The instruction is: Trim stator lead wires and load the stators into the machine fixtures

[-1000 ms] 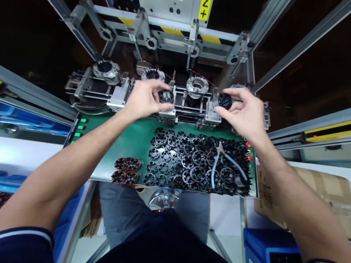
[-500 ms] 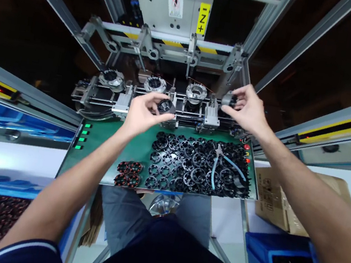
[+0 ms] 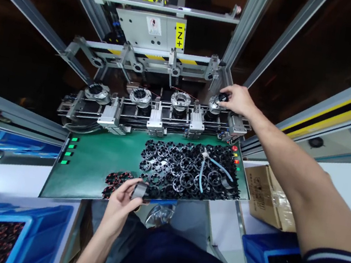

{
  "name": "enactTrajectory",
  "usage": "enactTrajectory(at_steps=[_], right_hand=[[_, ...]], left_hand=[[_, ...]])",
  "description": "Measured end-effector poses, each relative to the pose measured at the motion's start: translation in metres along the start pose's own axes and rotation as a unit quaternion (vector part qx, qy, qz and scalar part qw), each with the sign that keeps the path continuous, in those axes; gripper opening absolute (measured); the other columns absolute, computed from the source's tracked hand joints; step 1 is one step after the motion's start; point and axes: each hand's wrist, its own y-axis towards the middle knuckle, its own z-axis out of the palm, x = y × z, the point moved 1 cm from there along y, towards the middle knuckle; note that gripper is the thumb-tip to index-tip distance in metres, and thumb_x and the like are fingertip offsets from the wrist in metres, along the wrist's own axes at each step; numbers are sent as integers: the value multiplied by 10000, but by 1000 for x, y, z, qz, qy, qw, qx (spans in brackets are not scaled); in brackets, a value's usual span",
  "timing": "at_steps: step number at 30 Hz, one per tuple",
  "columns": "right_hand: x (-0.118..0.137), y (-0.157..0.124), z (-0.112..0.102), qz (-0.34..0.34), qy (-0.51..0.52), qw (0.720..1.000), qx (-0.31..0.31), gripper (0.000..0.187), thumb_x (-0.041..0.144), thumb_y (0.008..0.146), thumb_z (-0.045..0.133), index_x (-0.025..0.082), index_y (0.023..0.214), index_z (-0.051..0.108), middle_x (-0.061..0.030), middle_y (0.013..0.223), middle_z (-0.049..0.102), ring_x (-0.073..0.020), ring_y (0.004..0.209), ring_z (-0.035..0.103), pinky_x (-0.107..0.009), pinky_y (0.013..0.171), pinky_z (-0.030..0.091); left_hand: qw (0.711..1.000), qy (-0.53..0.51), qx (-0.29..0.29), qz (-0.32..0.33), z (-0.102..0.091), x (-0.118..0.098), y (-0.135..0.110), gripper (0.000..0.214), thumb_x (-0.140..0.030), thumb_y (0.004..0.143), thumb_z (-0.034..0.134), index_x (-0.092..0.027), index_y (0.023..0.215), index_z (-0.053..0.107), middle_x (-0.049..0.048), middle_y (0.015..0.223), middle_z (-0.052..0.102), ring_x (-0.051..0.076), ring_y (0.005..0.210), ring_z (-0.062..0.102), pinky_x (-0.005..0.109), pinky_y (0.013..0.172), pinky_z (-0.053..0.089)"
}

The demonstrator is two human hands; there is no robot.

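Observation:
My left hand [image 3: 119,205] is closed around a stator core [image 3: 140,191], a short ring with a grey metal outside, held over the front edge of the green table. Farther back, my right hand [image 3: 239,100] pinches another stator core [image 3: 223,97] with a black top, tilted at the rightmost round metal holder [image 3: 213,106]. Whether that core is seated in the holder I cannot tell. Black cores sit in the far-left holder [image 3: 97,91] and the second holder [image 3: 140,96]. The third holder [image 3: 181,100] shows an open bore.
Many black stator cores [image 3: 186,164] cover the table's right part, with blue-handled cutters [image 3: 203,171] on top. Several copper-wound stators [image 3: 117,179] lie near the front edge. Blue bins [image 3: 26,232] stand left and right, beside a cardboard box [image 3: 260,198]. Thin wires run above the holders.
My left hand has come down and toward me with its stator core, from the machine to the table's front edge. My right hand stays at the rightmost holder. The view has shifted.

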Motion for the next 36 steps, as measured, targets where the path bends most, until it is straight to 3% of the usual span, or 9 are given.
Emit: enactTrajectory(at_steps=[6, 12, 17, 21, 24, 26, 29, 32, 36], right_hand=[[-4, 28, -5, -29, -53, 995, 74, 605, 141, 751, 1106, 157, 1328, 925, -113, 1122, 839, -353, 1140, 820, -609, 1207, 653], [-14, 67, -10, -40, -71, 986, 146, 630, 138, 628, 1147, 207, 1226, 961, -47, 882, 781, -340, 1005, 818, -581, 1131, 669], [-16, 34, -2, -35, -97, 985, 139, 689, 243, 859, 1027, 123, 1516, 862, -179, 1366, 829, -384, 1251, 802, -556, 1189, 650], [2, -37, 13, -65, -179, 976, 103, 986, 260, 1005, 824, 37, 1893, 459, -292, 1965, 267, -574, 1783, 361, -762, 1390, 436], [45, -85, 14, -59, -95, 994, 19, 1084, 296, 955, 864, 13, 1904, 423, -342, 1949, 257, -607, 1791, 325, -813, 1423, 349], [97, -117, 4, -137, 103, 984, -38, 1074, 462, 990, 896, 100, 1905, 466, -285, 1828, 523, -481, 1630, 614, -666, 1403, 490], [191, -165, -16, -222, 299, 923, 95, 722, 586, 1110, 844, 309, 1755, 675, -90, 1533, 801, -342, 1380, 807, -580, 1202, 669], [258, -198, -29, -299, 313, 894, 113, 532, 527, 1118, 865, 290, 1586, 775, -60, 1433, 830, -287, 1247, 829, -510, 1105, 698], [268, -188, -37, -356, 241, 902, 43, 416, 298, 1069, 870, 161, 1456, 803, -85, 1315, 838, -233, 1131, 806, -403, 1007, 685]], left_hand=[[997, -19, -68, 30, -37, -8, -4, 603, -474, 691, 1176, -322, 1220, 928, 38, 1208, 917, 207, 965, 839, 232, 854, 703], [995, -65, -58, 57, -15, -17, -7, 586, -562, 779, 1143, -357, 1260, 880, 21, 1347, 913, 151, 857, 833, 224, 819, 712], [991, -123, -37, 33, 4, -21, -8, 562, -660, 879, 1069, -301, 1256, 857, 93, 1417, 925, 188, 902, 914, 224, 760, 712], [985, -170, -29, 6, 14, -28, -12, 577, -700, 884, 1055, -270, 1218, 866, 109, 1351, 948, 170, 778, 893, 225, 670, 704], [982, -189, 6, 0, 29, -40, -13, 656, -768, 850, 1049, -247, 1198, 851, 134, 1306, 955, 205, 843, 922, 230, 672, 710], [980, -195, 49, 1, 42, -50, -12, 681, -800, 868, 1020, -248, 1215, 825, 133, 1297, 956, 214, 898, 934, 234, 720, 719], [975, -186, 118, 20, 65, -62, -12, 660, -817, 929, 958, -257, 1227, 776, 101, 1239, 957, 217, 896, 924, 267, 738, 724], [971, -165, 159, 62, 81, -69, -12, 622, -799, 974, 926, -277, 1250, 731, 53, 1160, 938, 218, 903, 908, 306, 770, 734], [962, -63, 225, 142, 72, -89, 20, 624, -793, 1045, 844, -272, 1342, 672, 47, 1098, 916, 223, 887, 907, 338, 805, 730]])
